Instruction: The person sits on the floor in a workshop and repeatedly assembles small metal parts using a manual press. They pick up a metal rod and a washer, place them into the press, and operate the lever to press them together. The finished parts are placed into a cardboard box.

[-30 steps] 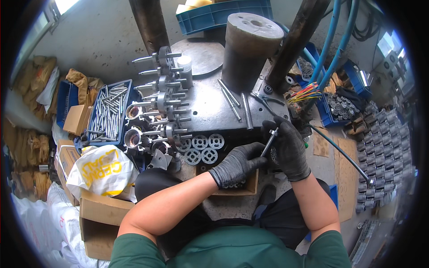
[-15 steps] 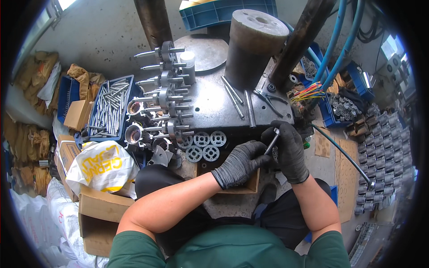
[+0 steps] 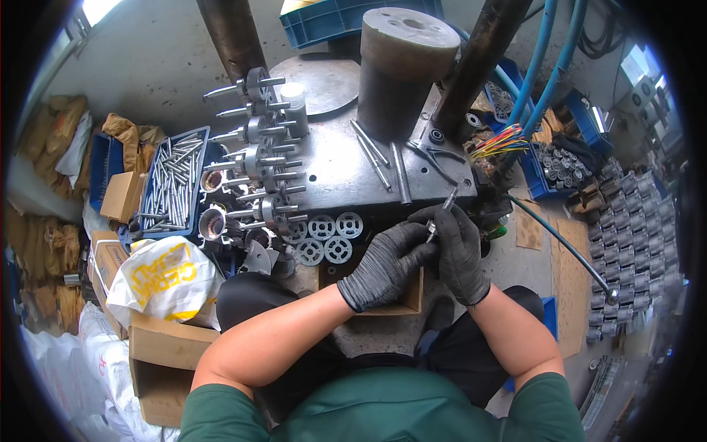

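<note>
Gloves, black, cover both hands at the near edge of the bench (image 3: 331, 173), toward its right corner. The right hand (image 3: 460, 247) has its grip closed round a slim metal pin (image 3: 442, 210), which slants up past the fingers with its tip over the bench's near right corner. The left hand (image 3: 387, 265) lies against the right one, its thumb and forefinger pinched on the pin's lower end. Just left of the hands, four round slotted discs (image 3: 329, 237) lie at the near edge. Further left, a row of shaft assemblies (image 3: 261, 158) runs along the left edge. A large dark cylinder (image 3: 401, 70) stands at the far side, and loose rods (image 3: 383, 162) lie between it and the hands. A blue crate of rods (image 3: 173, 184) sits off the left edge, above a yellow-and-white bag (image 3: 166, 276).
</note>
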A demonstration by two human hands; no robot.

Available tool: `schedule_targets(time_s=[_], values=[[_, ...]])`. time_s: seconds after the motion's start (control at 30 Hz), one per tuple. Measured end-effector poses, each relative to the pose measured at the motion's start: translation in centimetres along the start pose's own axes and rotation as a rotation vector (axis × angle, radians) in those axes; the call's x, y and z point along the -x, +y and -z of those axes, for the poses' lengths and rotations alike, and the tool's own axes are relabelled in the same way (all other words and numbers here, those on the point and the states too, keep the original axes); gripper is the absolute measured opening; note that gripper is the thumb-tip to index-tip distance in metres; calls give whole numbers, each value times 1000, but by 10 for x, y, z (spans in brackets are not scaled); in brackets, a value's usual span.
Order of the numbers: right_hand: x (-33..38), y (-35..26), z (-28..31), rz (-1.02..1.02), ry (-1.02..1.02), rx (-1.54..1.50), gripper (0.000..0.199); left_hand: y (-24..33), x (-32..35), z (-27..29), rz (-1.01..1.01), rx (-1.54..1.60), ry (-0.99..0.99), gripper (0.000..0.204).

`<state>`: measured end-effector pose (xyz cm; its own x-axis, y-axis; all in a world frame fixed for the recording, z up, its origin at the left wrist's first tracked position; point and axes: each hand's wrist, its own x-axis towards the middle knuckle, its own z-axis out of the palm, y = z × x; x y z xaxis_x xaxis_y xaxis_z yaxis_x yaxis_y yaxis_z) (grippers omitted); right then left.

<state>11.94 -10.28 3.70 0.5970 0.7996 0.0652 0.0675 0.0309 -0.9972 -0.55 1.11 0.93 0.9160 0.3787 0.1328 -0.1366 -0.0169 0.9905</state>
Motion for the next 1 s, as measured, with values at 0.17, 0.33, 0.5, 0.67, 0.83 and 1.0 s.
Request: schedule_targets(time_s=[0.17,0.33,0.5,0.67,0.83,1.0], values=[[-14,-10,8,-134,-119,-23,35,2,-14,14,-76,-385,25,30],[-38,-23,25,-54,-128,304,33,-9,-1,4,31,-303,129,37],[-72,-10,25,417,299,146,27,-18,33,10,123,-272,15,45],[-103,41,45,-30,124,246,30,-15,79,22,661,341,91,43],[-92,37,51,9,181,29,35,-68,111,43,746,860,731,16],[-44,-2,3,-304,-40,-599,37,-90,100,59,274,973,849,39]])
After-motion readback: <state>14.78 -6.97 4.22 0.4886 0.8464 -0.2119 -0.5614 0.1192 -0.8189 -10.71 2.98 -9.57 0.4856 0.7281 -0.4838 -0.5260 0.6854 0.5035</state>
